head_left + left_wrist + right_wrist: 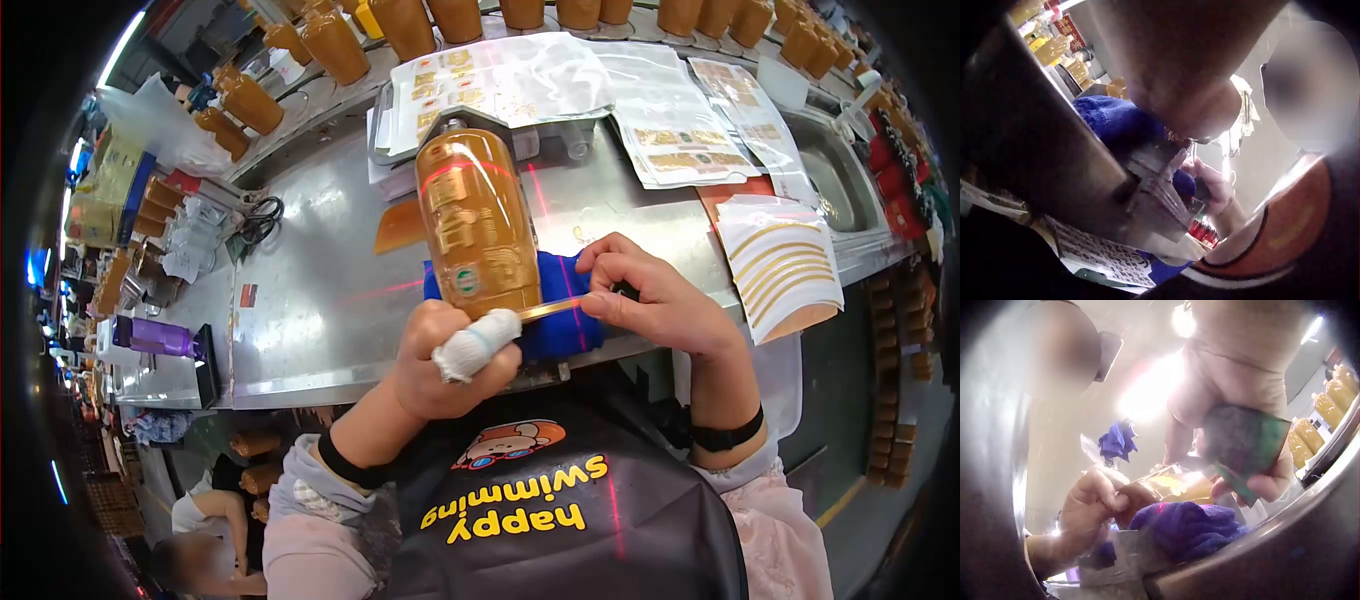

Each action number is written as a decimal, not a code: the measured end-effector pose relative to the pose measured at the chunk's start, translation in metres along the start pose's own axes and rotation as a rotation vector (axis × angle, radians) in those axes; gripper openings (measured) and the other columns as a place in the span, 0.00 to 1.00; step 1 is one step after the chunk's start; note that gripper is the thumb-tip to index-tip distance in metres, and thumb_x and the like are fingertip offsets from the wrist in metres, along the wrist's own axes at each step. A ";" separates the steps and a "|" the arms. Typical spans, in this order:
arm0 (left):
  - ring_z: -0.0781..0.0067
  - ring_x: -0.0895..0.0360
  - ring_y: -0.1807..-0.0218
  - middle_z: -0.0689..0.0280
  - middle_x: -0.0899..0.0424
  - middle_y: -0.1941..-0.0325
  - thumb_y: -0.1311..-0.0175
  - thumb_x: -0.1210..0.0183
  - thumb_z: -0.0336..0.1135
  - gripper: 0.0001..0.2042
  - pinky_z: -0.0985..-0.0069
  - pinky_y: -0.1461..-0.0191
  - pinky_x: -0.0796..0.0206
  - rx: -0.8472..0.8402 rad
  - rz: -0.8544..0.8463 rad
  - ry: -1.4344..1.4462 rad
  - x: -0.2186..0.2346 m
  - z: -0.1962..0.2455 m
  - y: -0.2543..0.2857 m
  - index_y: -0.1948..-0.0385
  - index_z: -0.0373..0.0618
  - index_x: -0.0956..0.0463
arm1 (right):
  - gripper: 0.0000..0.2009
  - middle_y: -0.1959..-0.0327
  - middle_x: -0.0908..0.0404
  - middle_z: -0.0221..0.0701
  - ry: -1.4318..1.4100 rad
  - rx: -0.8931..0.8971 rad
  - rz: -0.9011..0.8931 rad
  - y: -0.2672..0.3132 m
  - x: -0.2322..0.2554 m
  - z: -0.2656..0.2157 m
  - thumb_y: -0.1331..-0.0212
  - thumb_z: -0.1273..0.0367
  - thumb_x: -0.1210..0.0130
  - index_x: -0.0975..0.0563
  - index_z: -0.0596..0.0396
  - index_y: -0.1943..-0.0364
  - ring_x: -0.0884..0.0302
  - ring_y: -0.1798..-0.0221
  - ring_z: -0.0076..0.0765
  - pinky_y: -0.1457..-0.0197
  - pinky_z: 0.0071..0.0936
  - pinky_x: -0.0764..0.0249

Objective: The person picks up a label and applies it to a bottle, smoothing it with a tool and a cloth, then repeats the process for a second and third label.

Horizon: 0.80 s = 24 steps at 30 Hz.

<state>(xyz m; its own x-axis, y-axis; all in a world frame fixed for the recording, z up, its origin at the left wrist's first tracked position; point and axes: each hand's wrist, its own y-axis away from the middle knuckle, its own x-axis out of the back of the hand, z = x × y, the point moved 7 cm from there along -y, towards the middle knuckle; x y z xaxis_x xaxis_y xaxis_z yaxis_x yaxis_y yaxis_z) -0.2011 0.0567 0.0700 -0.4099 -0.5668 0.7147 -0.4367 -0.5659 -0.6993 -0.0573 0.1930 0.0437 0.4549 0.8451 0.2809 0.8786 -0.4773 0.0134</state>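
An amber bottle (pixel 480 220) with gold lettering lies slanted over a blue cloth (pixel 560 325), its base toward the person. The left hand (pixel 440 365) curls at its base, also beside the brown base (pixel 1137 503) in the right wrist view. White wrapping (pixel 478 345) sits at the left thumb; whether worn or held, I cannot tell. A narrow gold strip (pixel 550 308) runs from the base to the right hand (pixel 655 300), which pinches its free end. In the right wrist view, a dark green flat piece (pixel 1247 440) is tucked in the right hand (pixel 1229 387).
Label sheets (pixel 500 80) lie behind the bottle; a sheet of curved gold strips (pixel 785 265) is at right. Beyond are a sink (pixel 845 180) and a row of amber bottles (pixel 335 45). Scissors (pixel 262 218) and an amber flat piece (pixel 400 227) rest on the metal table (pixel 310 330).
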 end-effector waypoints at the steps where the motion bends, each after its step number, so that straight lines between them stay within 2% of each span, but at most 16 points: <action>1: 0.68 0.35 0.56 0.72 0.21 0.54 0.67 0.34 0.33 0.11 0.68 0.62 0.41 0.028 -0.030 0.000 -0.001 0.000 0.009 0.76 0.54 0.20 | 0.13 0.51 0.34 0.32 0.008 0.006 0.000 -0.001 0.000 0.000 0.36 0.62 0.41 0.30 0.54 0.72 0.37 0.54 0.23 0.51 0.21 0.36; 2: 0.68 0.34 0.56 0.71 0.21 0.54 0.67 0.35 0.33 0.11 0.68 0.62 0.42 0.058 -0.059 -0.002 -0.003 -0.001 0.010 0.76 0.54 0.20 | 0.13 0.51 0.34 0.32 0.018 0.013 -0.003 0.000 0.000 0.000 0.36 0.62 0.41 0.30 0.54 0.72 0.37 0.54 0.23 0.51 0.21 0.36; 5: 0.65 0.34 0.57 0.70 0.21 0.53 0.67 0.36 0.33 0.11 0.67 0.63 0.43 0.001 0.006 -0.016 0.003 0.003 -0.002 0.75 0.53 0.20 | 0.13 0.51 0.34 0.31 -0.008 -0.013 -0.009 -0.001 0.000 0.007 0.36 0.62 0.41 0.30 0.54 0.72 0.37 0.55 0.22 0.52 0.21 0.36; 8: 0.68 0.33 0.55 0.72 0.21 0.51 0.63 0.34 0.31 0.12 0.69 0.60 0.38 -0.021 -0.085 -0.033 0.001 0.002 -0.010 0.71 0.57 0.19 | 0.13 0.51 0.34 0.31 0.026 0.075 0.013 -0.001 0.001 0.008 0.36 0.62 0.41 0.29 0.54 0.71 0.36 0.57 0.21 0.54 0.20 0.35; 11: 0.68 0.33 0.55 0.71 0.21 0.53 0.62 0.35 0.31 0.13 0.70 0.60 0.39 -0.029 -0.059 -0.009 0.000 0.002 -0.010 0.70 0.57 0.19 | 0.12 0.51 0.33 0.31 -0.093 0.000 -0.003 0.002 0.002 0.003 0.36 0.63 0.41 0.29 0.54 0.71 0.36 0.55 0.22 0.53 0.21 0.35; 14: 0.63 0.35 0.55 0.67 0.21 0.54 0.66 0.37 0.32 0.12 0.66 0.62 0.43 0.028 -0.019 0.065 0.001 -0.002 0.003 0.73 0.52 0.20 | 0.12 0.51 0.33 0.32 -0.072 -0.012 -0.010 0.001 0.003 0.001 0.36 0.63 0.42 0.29 0.54 0.71 0.36 0.53 0.23 0.50 0.23 0.35; 20: 0.63 0.35 0.55 0.67 0.21 0.53 0.67 0.37 0.31 0.13 0.66 0.62 0.44 0.052 -0.008 0.065 0.001 -0.002 0.005 0.72 0.52 0.20 | 0.12 0.52 0.32 0.31 -0.043 0.022 -0.009 -0.001 0.000 0.006 0.36 0.63 0.42 0.28 0.54 0.72 0.37 0.53 0.24 0.50 0.22 0.36; 24: 0.62 0.35 0.55 0.67 0.21 0.53 0.67 0.36 0.31 0.13 0.65 0.61 0.42 -0.033 -0.052 0.032 -0.001 0.002 -0.005 0.73 0.53 0.20 | 0.11 0.55 0.30 0.33 -0.064 0.013 0.005 0.000 0.001 0.005 0.38 0.64 0.40 0.24 0.59 0.67 0.33 0.53 0.29 0.50 0.24 0.34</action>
<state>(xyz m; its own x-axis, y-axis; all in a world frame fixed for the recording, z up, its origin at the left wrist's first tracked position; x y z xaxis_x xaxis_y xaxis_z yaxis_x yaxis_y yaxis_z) -0.1971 0.0590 0.0733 -0.4111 -0.5173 0.7506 -0.4841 -0.5739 -0.6606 -0.0559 0.1947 0.0393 0.4669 0.8568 0.2191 0.8781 -0.4785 -0.0001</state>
